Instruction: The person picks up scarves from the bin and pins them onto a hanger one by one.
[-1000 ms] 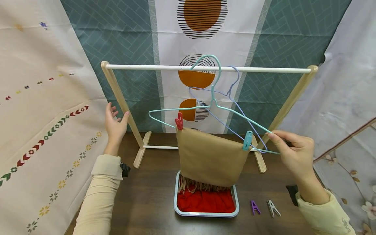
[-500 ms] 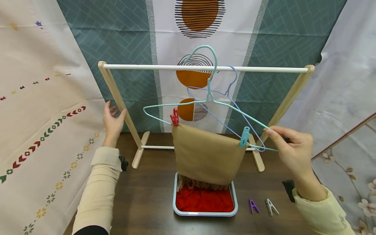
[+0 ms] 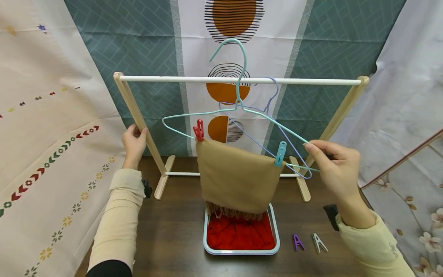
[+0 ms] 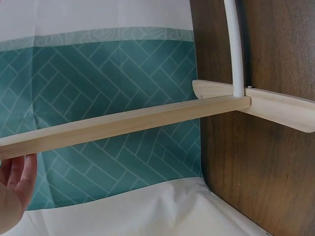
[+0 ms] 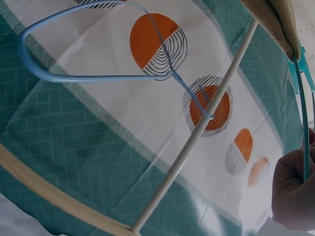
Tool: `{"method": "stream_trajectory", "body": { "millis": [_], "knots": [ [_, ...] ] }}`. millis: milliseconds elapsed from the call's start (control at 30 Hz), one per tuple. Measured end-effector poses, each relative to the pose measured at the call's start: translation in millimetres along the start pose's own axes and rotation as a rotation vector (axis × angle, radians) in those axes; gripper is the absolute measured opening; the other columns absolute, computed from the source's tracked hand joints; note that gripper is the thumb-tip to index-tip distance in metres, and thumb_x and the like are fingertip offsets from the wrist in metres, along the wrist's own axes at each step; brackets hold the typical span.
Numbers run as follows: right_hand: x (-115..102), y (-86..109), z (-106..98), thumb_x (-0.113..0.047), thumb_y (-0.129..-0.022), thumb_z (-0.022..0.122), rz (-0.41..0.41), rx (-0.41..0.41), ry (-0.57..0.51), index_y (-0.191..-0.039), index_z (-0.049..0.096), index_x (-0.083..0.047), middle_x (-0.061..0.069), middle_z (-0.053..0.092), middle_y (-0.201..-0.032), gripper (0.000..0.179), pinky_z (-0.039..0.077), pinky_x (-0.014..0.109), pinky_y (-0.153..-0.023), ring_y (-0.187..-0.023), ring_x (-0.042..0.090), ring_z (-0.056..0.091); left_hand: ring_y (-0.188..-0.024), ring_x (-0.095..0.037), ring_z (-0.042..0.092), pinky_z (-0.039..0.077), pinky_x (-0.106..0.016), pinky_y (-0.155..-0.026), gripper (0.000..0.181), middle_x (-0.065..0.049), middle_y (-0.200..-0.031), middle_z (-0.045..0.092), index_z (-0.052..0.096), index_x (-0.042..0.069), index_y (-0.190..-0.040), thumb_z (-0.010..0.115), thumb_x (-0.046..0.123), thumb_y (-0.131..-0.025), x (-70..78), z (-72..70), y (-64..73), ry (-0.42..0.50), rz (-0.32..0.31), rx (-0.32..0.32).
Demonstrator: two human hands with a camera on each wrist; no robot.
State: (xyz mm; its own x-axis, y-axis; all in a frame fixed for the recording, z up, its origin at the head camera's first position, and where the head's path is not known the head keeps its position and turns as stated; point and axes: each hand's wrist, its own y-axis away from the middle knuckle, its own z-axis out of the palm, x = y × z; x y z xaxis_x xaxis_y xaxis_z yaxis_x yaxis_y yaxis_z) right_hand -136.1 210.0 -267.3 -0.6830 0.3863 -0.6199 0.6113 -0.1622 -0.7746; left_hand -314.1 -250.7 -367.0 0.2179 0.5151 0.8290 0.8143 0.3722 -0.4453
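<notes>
My right hand (image 3: pixel 335 167) pinches a mint-green clothes hanger (image 3: pixel 204 113) by its right corner. A tan cloth (image 3: pixel 238 177) with a fringed lower edge hangs from it, held by a red clothespin (image 3: pixel 199 130) on the left and a teal clothespin (image 3: pixel 280 154) on the right. The hanger's hook rises above the white bar (image 3: pixel 166 79) of a drying rack; it looks to be in front of the bar. My left hand (image 3: pixel 134 144) grips the rack's left wooden post (image 4: pixel 123 123), fingers partly hidden behind it. On the bar hangs a blue-violet hanger (image 5: pixel 98 78).
A white-rimmed tray (image 3: pixel 241 252) with red cloth (image 3: pixel 238 234) stands on the dark table below the tan cloth. A purple clothespin (image 3: pixel 297 242) and a grey-white clothespin (image 3: pixel 319 243) lie to its right. Patterned curtains (image 3: pixel 138 50) enclose the back and sides.
My right hand has raised the mint-green hanger and cloth and moved them left, lifting the hook higher over the bar. My left hand, open before, has closed round the left post.
</notes>
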Motion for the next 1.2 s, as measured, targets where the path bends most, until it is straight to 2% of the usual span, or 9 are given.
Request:
{"method": "stream_trajectory", "body": {
  "millis": [267, 367, 467, 567, 633, 800, 967, 1200],
  "knots": [
    [-5.3, -12.6, 15.8, 0.012, -0.075, 0.065, 0.144, -0.031, -0.121, -0.073, 0.070, 0.003, -0.004, 0.044, -0.045, 0.012, 0.017, 0.022, -0.038, -0.040, 0.006, 0.025, -0.068, -0.004, 0.045, 0.039, -0.015, -0.061, 0.025, -0.021, -0.092, 0.059, 0.057, -0.010, -0.105, 0.056, 0.009, -0.090, 4.1, 2.4, -1.5, -0.042, 0.007, 0.012],
    [-9.1, -17.7, 24.9, 0.010, -0.077, 0.064, 0.202, -0.059, -0.145, -0.072, 0.070, 0.003, -0.004, 0.043, -0.044, 0.011, 0.017, 0.023, -0.038, -0.038, 0.006, 0.025, -0.068, -0.005, 0.045, 0.039, -0.015, -0.061, 0.024, -0.022, -0.091, 0.059, 0.056, -0.010, -0.104, 0.055, 0.010, -0.090, 4.5, 2.7, -1.5, -0.058, -0.001, 0.016],
    [-11.7, -22.5, 36.1, 0.007, -0.079, 0.064, 0.251, -0.094, -0.123, -0.074, 0.068, 0.008, -0.004, 0.040, -0.043, 0.007, 0.017, 0.024, -0.038, -0.038, 0.006, 0.023, -0.069, -0.007, 0.046, 0.039, -0.016, -0.061, 0.025, -0.022, -0.092, 0.060, 0.056, -0.010, -0.105, 0.055, 0.010, -0.090, 3.2, 2.8, -2.0, -0.061, -0.015, 0.024],
    [-11.4, -26.4, 47.8, 0.005, -0.080, 0.063, 0.268, -0.121, -0.100, -0.077, 0.065, 0.014, -0.006, 0.038, -0.043, 0.009, 0.019, 0.023, -0.040, -0.040, 0.006, 0.024, -0.070, -0.011, 0.048, 0.039, -0.016, -0.061, 0.025, -0.022, -0.093, 0.060, 0.056, -0.010, -0.105, 0.055, 0.011, -0.090, 3.3, 3.0, -1.5, -0.068, -0.014, 0.023],
    [-9.2, -28.6, 55.4, 0.004, -0.081, 0.063, 0.276, -0.137, -0.108, -0.078, 0.065, 0.015, -0.007, 0.042, -0.046, 0.012, 0.021, 0.023, -0.042, -0.044, 0.006, 0.027, -0.071, -0.014, 0.049, 0.039, -0.016, -0.060, 0.024, -0.023, -0.092, 0.060, 0.056, -0.010, -0.104, 0.055, 0.010, -0.090, 3.6, 3.1, -0.8, -0.076, -0.007, 0.027],
    [-1.0, -31.6, 75.3, 0.003, -0.081, 0.063, 0.287, -0.151, -0.155, -0.079, 0.065, 0.014, -0.009, 0.050, -0.051, 0.012, 0.026, 0.022, -0.046, -0.048, 0.007, 0.032, -0.070, -0.018, 0.050, 0.038, -0.017, -0.059, 0.023, -0.024, -0.088, 0.060, 0.056, -0.010, -0.101, 0.057, 0.010, -0.089, 4.4, 3.5, 0.7, -0.094, 0.012, 0.042],
    [1.4, -31.3, 98.8, 0.003, -0.081, 0.064, 0.295, -0.163, -0.186, -0.078, 0.065, 0.014, -0.007, 0.048, -0.050, 0.011, 0.023, 0.020, -0.042, -0.046, 0.007, 0.031, -0.070, -0.019, 0.049, 0.037, -0.018, -0.059, 0.022, -0.023, -0.086, 0.059, 0.056, -0.010, -0.098, 0.057, 0.009, -0.089, 3.2, 4.0, 0.1, -0.105, 0.013, 0.059],
    [3.6, -25.5, 133.3, 0.001, -0.082, 0.064, 0.344, -0.155, -0.181, -0.078, 0.066, 0.013, -0.007, 0.049, -0.052, 0.013, 0.026, 0.020, -0.043, -0.048, 0.006, 0.034, -0.070, -0.020, 0.050, 0.037, -0.019, -0.060, 0.020, -0.024, -0.085, 0.060, 0.056, -0.011, -0.096, 0.058, 0.007, -0.088, 1.0, 4.9, -1.6, -0.101, 0.031, 0.066]
  ]
}}
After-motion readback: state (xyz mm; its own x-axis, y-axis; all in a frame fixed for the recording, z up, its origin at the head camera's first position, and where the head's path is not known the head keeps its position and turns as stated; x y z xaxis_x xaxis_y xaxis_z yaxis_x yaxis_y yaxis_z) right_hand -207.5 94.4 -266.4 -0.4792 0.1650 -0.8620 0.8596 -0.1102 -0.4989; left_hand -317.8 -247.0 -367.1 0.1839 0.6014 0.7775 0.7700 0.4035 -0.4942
